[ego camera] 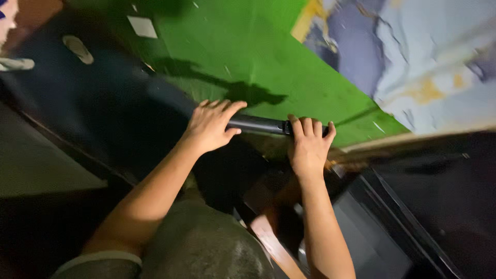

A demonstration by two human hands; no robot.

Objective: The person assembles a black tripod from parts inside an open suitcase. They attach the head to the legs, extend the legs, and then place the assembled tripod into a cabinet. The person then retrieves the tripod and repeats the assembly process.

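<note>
Black tube [261, 124] lies near-horiz, L-R; both hands [211, 126] [308, 146] gripping.

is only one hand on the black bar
No, both the left hand and the right hand grip the black bar.

A dark, smooth tube [261, 124] lies nearly level across the green mat's [268, 62] lower edge.
</note>
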